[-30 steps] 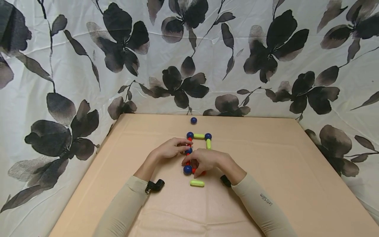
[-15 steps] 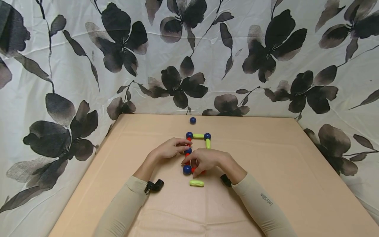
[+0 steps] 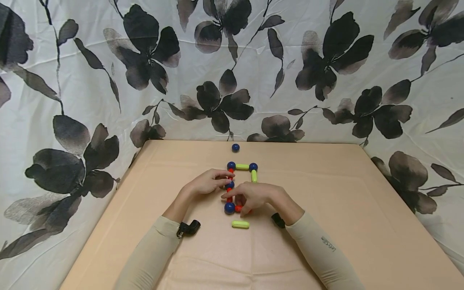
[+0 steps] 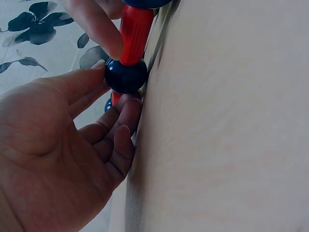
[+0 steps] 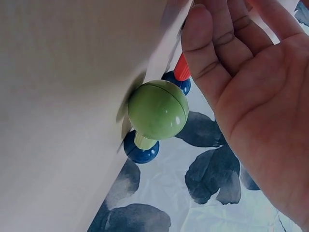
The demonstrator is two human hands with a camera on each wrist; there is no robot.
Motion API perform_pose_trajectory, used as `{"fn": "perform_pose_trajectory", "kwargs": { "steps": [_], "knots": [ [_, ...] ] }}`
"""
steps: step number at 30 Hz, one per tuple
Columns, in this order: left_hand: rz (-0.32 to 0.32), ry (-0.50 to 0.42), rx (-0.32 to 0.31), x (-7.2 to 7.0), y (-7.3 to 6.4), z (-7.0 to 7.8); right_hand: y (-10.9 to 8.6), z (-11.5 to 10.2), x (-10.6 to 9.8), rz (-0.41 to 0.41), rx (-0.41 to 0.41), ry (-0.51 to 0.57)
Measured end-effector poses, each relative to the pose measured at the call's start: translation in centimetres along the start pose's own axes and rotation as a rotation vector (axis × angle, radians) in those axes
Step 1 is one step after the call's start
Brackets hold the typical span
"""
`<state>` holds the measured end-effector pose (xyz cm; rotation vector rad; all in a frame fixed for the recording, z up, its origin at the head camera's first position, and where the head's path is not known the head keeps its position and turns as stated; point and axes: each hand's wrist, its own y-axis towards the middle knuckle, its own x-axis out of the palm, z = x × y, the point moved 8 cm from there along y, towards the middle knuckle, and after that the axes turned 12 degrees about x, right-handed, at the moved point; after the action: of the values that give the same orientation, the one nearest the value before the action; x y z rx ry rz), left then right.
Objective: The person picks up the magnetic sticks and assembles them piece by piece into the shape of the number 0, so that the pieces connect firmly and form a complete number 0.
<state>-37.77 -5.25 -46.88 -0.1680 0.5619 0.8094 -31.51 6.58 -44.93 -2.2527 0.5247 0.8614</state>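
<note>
A frame of rods and balls, probably magnetic building pieces, lies on the table. My left hand (image 3: 206, 183) holds the middle blue ball (image 4: 126, 76) of its left side between thumb and fingers. From that ball a red rod (image 4: 136, 34) runs to the near blue ball (image 3: 229, 208). My right hand (image 3: 255, 195) bends over this corner, its index finger on that red rod and its thumb beside a second red rod (image 3: 238, 208). The right hand hides part of the frame in the head view. A green ball (image 5: 158, 108) shows beneath it in the right wrist view.
One loose green rod (image 3: 240, 224) lies in front of the frame. Beyond its far side, made of a green rod (image 3: 242, 166) between two blue balls, sits a single blue ball (image 3: 235, 148). A floral cloth (image 3: 268, 80) hangs behind the table (image 3: 308, 241).
My right thumb has shifted slightly to the right along the near red rod, uncovering more of it. The left hand keeps its hold on the middle blue ball.
</note>
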Motion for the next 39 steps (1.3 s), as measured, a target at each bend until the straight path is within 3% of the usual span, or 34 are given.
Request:
{"fn": "perform_pose_trajectory", "kwargs": {
  "steps": [5,9,13,16,19,22,28,33,39],
  "knots": [
    [0.004,-0.006,0.002,0.0,-0.1,-0.2,-0.1,0.1,-0.4,-0.002,-0.015,0.025],
    [0.006,-0.022,0.001,0.0,-0.2,-0.3,-0.5,0.8,-1.9,0.055,-0.013,0.06],
    [0.008,-0.029,0.002,-0.1,-0.4,-0.2,-0.4,2.3,-5.2,0.219,-0.037,0.175],
    [0.013,-0.03,0.009,-0.2,-0.5,-0.3,0.1,3.8,-8.1,0.407,-0.03,0.26],
    [0.011,-0.038,0.011,-0.2,-0.5,-0.4,1.0,5.4,-10.3,0.575,0.031,0.314],
    [0.011,-0.048,0.002,-0.2,-0.5,-0.7,2.3,6.6,-11.6,0.672,0.122,0.311],
    [0.012,-0.035,-0.005,-0.1,-0.6,-0.4,5.7,7.7,-12.7,0.68,0.225,0.172],
    [0.017,-0.028,-0.003,-0.1,-0.4,-0.2,7.8,7.4,-12.7,0.611,0.272,0.03],
    [0.002,-0.038,0.006,0.0,-0.2,-0.1,9.0,7.4,-12.0,0.524,0.38,-0.072]
  ]
}}
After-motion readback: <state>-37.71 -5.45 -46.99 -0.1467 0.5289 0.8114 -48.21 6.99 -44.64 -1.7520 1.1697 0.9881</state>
